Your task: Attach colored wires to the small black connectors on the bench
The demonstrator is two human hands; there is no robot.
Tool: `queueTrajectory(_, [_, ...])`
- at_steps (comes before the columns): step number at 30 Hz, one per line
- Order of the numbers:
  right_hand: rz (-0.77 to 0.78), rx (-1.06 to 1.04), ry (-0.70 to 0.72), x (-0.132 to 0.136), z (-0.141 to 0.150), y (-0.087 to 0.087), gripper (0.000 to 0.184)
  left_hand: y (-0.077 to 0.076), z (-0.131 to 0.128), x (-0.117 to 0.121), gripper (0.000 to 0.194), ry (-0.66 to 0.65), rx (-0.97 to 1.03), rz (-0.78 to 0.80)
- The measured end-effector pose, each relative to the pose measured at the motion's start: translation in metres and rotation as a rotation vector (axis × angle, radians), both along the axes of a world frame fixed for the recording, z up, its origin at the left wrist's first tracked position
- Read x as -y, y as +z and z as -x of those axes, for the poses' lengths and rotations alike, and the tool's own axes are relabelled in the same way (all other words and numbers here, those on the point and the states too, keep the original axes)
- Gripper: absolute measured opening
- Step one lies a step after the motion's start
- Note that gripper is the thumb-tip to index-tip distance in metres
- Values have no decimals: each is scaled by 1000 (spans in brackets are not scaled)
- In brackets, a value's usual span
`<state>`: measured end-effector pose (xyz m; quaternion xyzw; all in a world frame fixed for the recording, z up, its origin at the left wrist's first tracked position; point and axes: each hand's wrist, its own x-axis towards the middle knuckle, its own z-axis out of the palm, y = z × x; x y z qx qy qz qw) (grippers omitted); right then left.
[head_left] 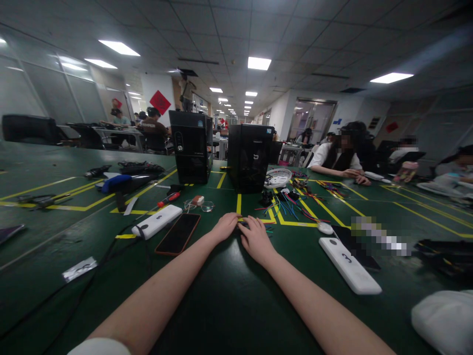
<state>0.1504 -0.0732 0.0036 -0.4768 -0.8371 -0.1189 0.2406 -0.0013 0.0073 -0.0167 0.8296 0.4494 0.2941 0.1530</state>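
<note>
My left hand and my right hand meet fingertip to fingertip low over the green table. Fingers of both are bent and closed around a small dark item, mostly hidden by them. Thin green wire ends show just past my right fingers; whether they join what I hold, I cannot tell. Beyond my right hand lies a bundle of coloured wires with black connectors. A dark phone with a brown edge rests left of my left hand, near a pair of eyeglasses.
Two black computer towers stand ahead. White power banks lie on either side. A red-handled screwdriver, a black cable and a white basket are around. A person sits across at the right.
</note>
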Motion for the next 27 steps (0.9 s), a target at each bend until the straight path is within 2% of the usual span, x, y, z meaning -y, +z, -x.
queueTrajectory(6, [17,-31,13,0,0,-2,39,6,0,3,38,-11,-12,42])
queueTrajectory(10, [-1,-65,25,-2,0,-1,25,7,0,2,36,-65,-16,65])
queueTrajectory(13, [-10,-96,-4,-4,-1,0,16,7,0,1,37,-83,67,99])
queueTrajectory(16, [-3,-121,-53,-6,-5,0,13,12,3,1,36,-149,200,193])
queueTrajectory(18, [1,-128,-76,-8,-7,-1,13,16,6,2,31,-235,206,246])
queueTrajectory(22, [-1,-124,-90,-12,-9,-3,14,17,10,3,43,-311,119,193])
queueTrajectory(27, [-4,-115,-65,-12,-10,-4,13,10,7,3,44,-258,65,83])
